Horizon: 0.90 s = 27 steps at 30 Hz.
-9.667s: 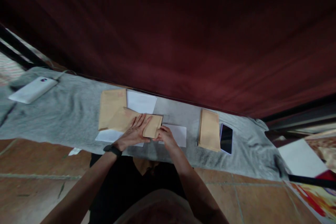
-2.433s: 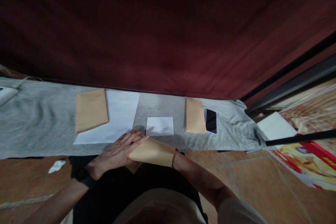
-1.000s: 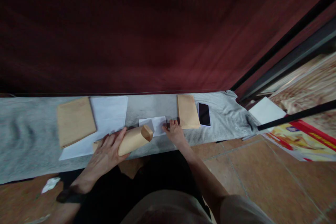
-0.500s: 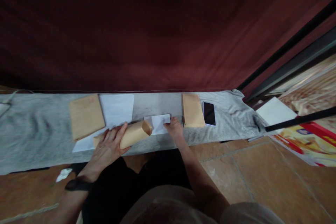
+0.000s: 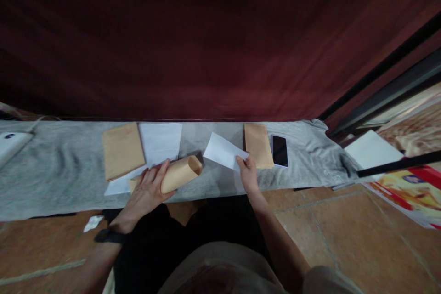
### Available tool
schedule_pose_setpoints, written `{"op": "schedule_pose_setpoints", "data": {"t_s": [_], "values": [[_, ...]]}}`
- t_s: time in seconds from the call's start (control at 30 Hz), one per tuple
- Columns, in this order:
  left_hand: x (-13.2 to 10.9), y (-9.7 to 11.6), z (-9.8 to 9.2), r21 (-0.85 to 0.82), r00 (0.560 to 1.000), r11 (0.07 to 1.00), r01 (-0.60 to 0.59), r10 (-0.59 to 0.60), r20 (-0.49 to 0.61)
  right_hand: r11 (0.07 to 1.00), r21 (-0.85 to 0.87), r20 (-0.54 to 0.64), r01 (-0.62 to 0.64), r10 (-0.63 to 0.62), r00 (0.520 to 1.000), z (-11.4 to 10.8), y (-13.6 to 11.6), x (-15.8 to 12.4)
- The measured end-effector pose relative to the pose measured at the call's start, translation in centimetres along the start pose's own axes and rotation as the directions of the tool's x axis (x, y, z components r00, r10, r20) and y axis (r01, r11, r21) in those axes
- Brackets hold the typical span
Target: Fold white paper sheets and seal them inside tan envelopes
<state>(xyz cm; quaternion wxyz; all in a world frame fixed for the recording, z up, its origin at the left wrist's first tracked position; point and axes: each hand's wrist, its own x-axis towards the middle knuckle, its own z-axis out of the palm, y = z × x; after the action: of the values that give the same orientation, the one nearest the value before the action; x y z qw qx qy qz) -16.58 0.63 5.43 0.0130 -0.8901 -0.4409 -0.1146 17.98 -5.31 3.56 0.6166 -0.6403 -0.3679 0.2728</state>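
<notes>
Fingers [image 5: 156,172] of the left hand [image 5: 146,195] are curling round a brown envelope [image 5: 181,173], bowing its mouth open over the grey cloth [image 5: 51,174].
Right fingers [image 5: 241,161] are pinching the folded white sheet [image 5: 223,151], now lifting off the cloth it was lying on, just right of that mouth; the envelope's inside is showing only shadow.

On the grey cloth [image 5: 51,170], a black phone [image 5: 279,150] lies just at three o'clock of a brown envelope pile [image 5: 258,145].
</notes>
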Motion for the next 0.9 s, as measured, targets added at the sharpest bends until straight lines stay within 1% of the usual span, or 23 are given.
{"op": "schedule_pose_setpoints", "data": {"t_s": [0.07,0.17,0.33,0.43,0.53,0.6,0.77,0.83,0.9], "values": [[0.0,0.0,0.1,-0.016,1.0,1.0,0.002,-0.002,-0.01,0.999,0.033,0.05,-0.014,0.013,0.999,-0.1,-0.4,-0.3],[-0.1,-0.1,0.2,-0.024,1.0,1.0,0.004,-0.004,-0.024,1.0,0.002,0.14,-0.006,0.006,0.99,0.2,-0.8,-0.9],[-0.3,-0.1,0.3,-0.006,1.0,1.0,-0.022,0.022,-0.019,0.993,-0.079,0.247,0.087,-0.065,0.967,0.1,-0.9,-1.1],[-0.2,0.0,0.4,0.008,0.999,0.999,-0.038,0.038,-0.015,0.978,-0.13,0.349,0.161,-0.107,0.931,-0.6,-1.2,-0.5],[-0.1,0.0,0.5,0.012,0.999,0.999,-0.041,0.041,-0.018,0.963,-0.172,0.447,0.208,-0.112,0.887,-1.2,-1.8,0.4],[0.0,0.0,0.5,0.013,0.999,0.999,-0.044,0.044,-0.019,0.957,-0.192,0.474,0.216,-0.102,0.874,-1.3,-2.2,1.0],[0.0,-0.1,0.5,0.008,0.999,0.999,-0.032,0.032,-0.035,0.945,-0.246,0.47,0.216,-0.078,0.879,-1.0,-2.4,1.8],[0.0,-0.2,0.5,-0.001,0.998,0.999,-0.035,0.035,-0.042,0.929,-0.292,0.494,0.229,-0.058,0.867,-0.8,-2.2,1.9],[0.0,-0.3,0.6,-0.011,0.998,0.999,-0.035,0.035,-0.05,0.904,-0.361,0.516,0.229,-0.011,0.856,-0.7,-1.9,2.0]]}}
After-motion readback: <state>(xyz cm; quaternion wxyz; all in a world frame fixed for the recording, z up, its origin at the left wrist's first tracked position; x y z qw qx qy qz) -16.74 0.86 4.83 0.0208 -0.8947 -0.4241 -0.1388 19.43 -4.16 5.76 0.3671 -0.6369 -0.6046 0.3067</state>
